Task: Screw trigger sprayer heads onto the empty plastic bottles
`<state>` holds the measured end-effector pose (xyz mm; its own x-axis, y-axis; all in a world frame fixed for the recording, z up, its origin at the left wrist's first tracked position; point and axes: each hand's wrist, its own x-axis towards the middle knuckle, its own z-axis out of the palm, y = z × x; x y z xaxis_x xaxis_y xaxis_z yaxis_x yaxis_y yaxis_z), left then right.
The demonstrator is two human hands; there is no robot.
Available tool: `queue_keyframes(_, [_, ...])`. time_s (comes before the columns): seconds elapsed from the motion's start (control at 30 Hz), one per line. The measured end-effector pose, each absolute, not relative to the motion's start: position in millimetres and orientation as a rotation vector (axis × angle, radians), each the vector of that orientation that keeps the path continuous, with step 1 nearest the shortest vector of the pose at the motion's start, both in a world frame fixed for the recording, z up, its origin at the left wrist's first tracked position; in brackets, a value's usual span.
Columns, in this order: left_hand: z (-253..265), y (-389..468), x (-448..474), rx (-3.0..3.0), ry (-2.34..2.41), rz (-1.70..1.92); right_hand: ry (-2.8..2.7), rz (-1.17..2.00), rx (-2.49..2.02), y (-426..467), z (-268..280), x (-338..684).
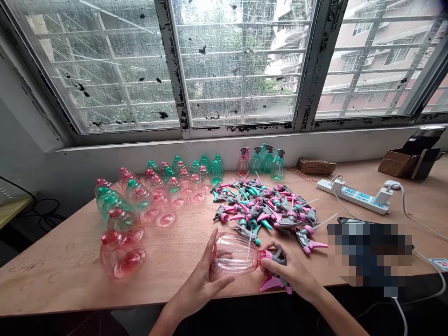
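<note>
A clear pink spray bottle lies on its side in the air near the table's front edge, its base to the left. My left hand is wrapped round the bottle's base end. At the neck, my right hand grips a pink and grey spray head, its collar against the bottle's mouth and its pink trigger pointing down. Whether the collar is fully screwed on I cannot tell. Just beyond my hands lies a pile of loose spray heads in pink, teal and grey.
Several open pink and green bottles stand at the left and back. Against the wall are several bottles with heads fitted. A power strip, a brown package and a cardboard box occupy the right, beside a blurred-out dark object.
</note>
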<state>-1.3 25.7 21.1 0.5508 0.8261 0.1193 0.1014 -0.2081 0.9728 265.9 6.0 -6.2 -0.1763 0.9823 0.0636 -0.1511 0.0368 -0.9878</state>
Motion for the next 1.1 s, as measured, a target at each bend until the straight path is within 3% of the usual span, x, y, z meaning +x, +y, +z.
queue_keyframes(1.1, [19.4,27.3,-1.0,1.742,0.833,0.847,-1.274,1.344,-1.009,4.4,-2.4,267.0])
